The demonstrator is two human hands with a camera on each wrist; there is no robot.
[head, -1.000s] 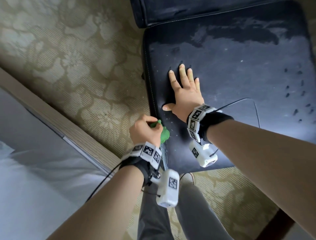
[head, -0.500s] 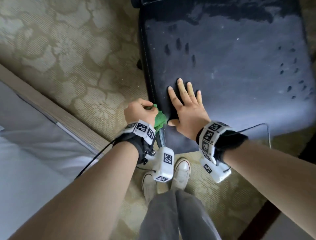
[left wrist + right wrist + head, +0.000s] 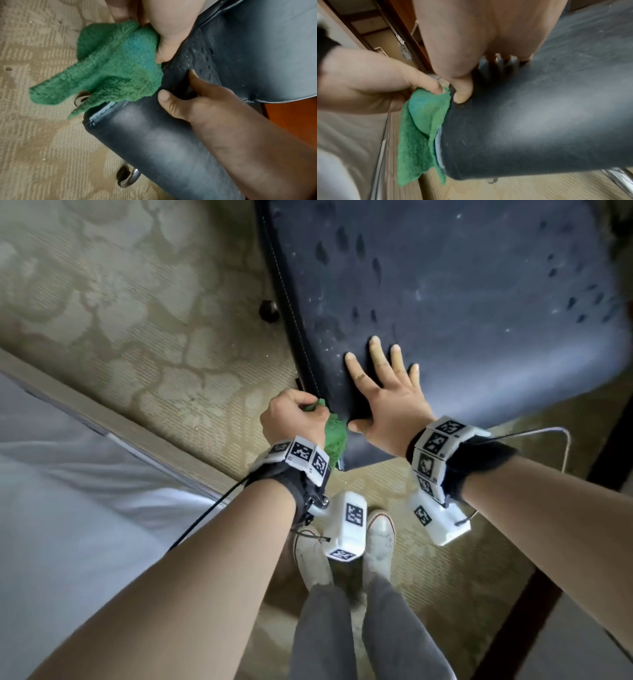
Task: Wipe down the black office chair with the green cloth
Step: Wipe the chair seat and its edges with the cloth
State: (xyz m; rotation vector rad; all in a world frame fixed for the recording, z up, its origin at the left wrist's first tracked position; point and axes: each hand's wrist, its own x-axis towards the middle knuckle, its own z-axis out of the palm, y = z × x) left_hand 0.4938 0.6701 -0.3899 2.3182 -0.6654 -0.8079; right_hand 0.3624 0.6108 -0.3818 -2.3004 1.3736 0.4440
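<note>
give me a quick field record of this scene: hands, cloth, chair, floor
left hand: grips the green cloth at the seat's left side edge
right hand: flat on the seat, fingers spread, thumb at the front corner
black office chair: seat dusty, dark fingertip marks
floor: beige patterned carpet

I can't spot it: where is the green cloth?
In the head view, the green cloth is bunched in the left hand, against the chair seat's left front corner, beside the right hand.
</note>
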